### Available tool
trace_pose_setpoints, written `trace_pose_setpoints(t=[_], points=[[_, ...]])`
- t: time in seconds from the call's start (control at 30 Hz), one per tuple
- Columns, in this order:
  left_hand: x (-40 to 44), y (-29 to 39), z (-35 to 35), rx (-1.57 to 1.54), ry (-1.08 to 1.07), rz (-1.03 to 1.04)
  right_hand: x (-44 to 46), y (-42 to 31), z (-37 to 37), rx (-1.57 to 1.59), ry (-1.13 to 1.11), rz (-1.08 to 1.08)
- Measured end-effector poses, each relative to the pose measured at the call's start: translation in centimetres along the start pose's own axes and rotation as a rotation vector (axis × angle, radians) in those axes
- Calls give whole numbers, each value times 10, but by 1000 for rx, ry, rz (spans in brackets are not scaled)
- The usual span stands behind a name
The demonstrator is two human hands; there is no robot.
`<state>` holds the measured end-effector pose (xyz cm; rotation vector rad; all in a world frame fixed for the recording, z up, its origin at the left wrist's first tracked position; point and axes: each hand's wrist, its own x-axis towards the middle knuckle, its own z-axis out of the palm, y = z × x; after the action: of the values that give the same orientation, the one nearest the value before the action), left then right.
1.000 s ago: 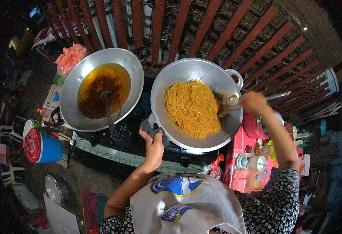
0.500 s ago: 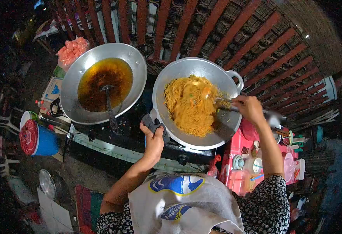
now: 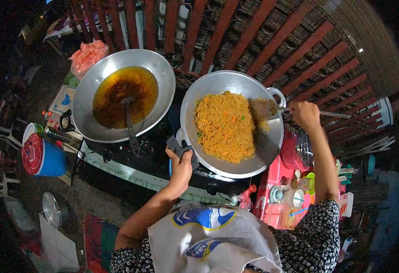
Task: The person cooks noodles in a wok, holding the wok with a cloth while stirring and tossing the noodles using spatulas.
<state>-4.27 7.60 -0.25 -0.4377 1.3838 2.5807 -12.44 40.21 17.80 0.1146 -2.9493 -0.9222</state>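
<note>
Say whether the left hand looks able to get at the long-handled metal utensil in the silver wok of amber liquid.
Probably not: the left hand holds a dark grey cloth by the silver noodle wok. Otherwise the way looks free: the utensil overhangs the near rim of its wok.

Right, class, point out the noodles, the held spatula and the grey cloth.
Noodles [image 3: 225,129]: head view, middle of the heap.
Spatula [image 3: 263,109]: head view, on its broad blade.
Grey cloth [image 3: 176,145]: head view, on its upper folds.
</note>
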Motion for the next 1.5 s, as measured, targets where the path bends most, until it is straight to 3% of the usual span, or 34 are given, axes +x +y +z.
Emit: trace_pose_setpoints(t=[0.07, 0.13, 0.2, 0.3, 0.43, 0.5, 0.6, 0.73, 0.87, 1.0, 1.03, 1.1, 1.27, 1.4, 1.5], points=[[-1, -2, 1, 79, 47, -56, 15, -25, 39, 62, -115, 27], [3, -7, -4, 154, 19, -43, 19, -55, 106, 471, -27, -58], [5, -12, -5, 108, 26, -43, 15, -87, 99, 770, -57, 4], [2, -3, -3, 101, 8, -62, 12, -67, 96, 966, -88, -65], [3, -5, -5, 166, 22, 4, -7, -37, 16, 711, -73, 20], [4, -3, -5, 50, -19, 1, -14, -29, -12, 465, -13, 45], [4, -4, -4, 36, 1, 12, -22, -26, -48, 308, 131, -49], [1, 3, -4, 50, -19, 9, 0, -12, -40, 31, 77, -33], [5, -5, -8, 155, 4, -8, 42, -7, 8, 52, -12, -51], [-3, 11, 2, 157, 20, -18, 73, -74, 101, 797, -160, -336], [-2, 11, 1, 158, 25, -16, 73, -82, 105, 799, -159, -341], [0, 8, -2, 145, -3, -33, 66, -93, 110, 1385, -373, -226], [2, 9, -4, 146, -7, -1, 51, -45, 82, 1288, -252, -287], [3, 5, -8, 151, -25, -33, 29, -24, 9, 722, -167, -159], [-1, 10, -3, 150, 3, -50, 17, -26, -26, 481, -44, -128]])
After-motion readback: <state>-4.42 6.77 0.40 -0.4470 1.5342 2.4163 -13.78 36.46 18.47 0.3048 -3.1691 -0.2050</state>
